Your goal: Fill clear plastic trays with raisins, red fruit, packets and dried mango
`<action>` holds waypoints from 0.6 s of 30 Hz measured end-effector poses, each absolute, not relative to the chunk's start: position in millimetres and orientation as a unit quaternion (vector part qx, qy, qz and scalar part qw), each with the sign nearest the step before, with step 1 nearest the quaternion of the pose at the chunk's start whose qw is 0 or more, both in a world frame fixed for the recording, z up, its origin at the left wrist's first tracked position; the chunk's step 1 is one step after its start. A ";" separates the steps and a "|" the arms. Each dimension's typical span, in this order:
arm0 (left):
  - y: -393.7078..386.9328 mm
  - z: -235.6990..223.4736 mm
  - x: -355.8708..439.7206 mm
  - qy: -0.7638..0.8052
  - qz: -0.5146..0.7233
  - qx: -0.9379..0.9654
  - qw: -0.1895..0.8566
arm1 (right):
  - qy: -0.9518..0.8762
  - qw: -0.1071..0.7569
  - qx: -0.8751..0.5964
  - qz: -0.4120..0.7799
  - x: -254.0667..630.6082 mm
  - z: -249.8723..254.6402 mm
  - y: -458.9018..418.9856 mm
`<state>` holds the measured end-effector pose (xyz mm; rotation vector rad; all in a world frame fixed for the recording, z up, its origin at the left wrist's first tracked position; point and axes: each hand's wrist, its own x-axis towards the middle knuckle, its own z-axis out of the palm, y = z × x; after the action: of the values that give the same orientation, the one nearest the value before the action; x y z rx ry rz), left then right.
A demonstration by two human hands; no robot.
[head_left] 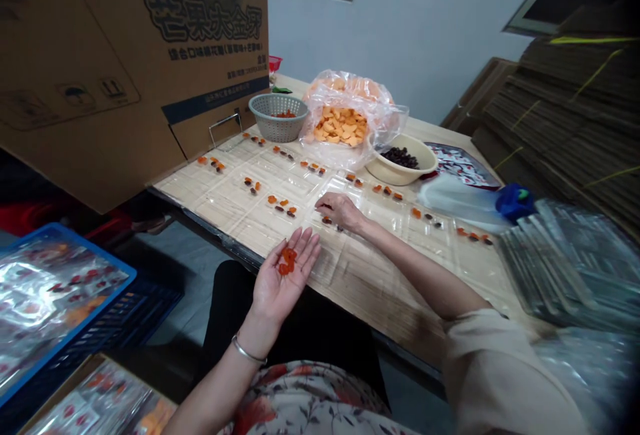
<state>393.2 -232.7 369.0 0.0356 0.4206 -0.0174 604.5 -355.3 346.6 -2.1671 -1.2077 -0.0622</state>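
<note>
My left hand (285, 275) is palm up with its fingers stretched out, near the table's front edge. A small heap of glossy orange-red gummy-like pieces (287, 261) rests in its palm. Farther forward, my right hand (337, 211) is bent over a clear plastic tray (327, 255), its fingertips pinched together. What sits between those fingertips is too small to make out. Small orange and dark brown pieces (326, 220) lie just below the right hand. Similar small groups of pieces (283, 205) sit in the other clear trays spread in rows over the table.
Toward the back stand a grey basket (279, 118), a plastic bag of orange pieces (341, 126) and a cream bowl of dark pieces (400, 165). Stacked clear trays (555, 268) are at right. A large carton (125, 75) and a blue crate (130, 271) flank the left.
</note>
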 end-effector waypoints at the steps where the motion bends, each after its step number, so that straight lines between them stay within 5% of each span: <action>1: -233.0 370.8 396.1 0.209 -0.003 0.021 0.978 | -0.454 0.336 -0.825 -0.016 600.7 349.0 -352.2; 6: -230.2 373.7 411.2 0.201 0.022 0.040 0.979 | -0.448 0.401 -0.798 0.026 575.2 375.2 -355.2; 10: -226.8 371.1 414.7 0.183 0.018 0.039 0.982 | -0.466 0.309 -0.828 -0.048 578.6 382.2 -372.4; 18: -230.5 368.3 410.3 0.189 0.002 0.033 0.981 | -0.372 0.183 -0.909 0.041 603.3 360.4 -401.4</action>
<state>410.3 -230.5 368.3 0.0656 0.3806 0.0049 603.3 -401.4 360.4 -2.5647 -1.0487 0.1157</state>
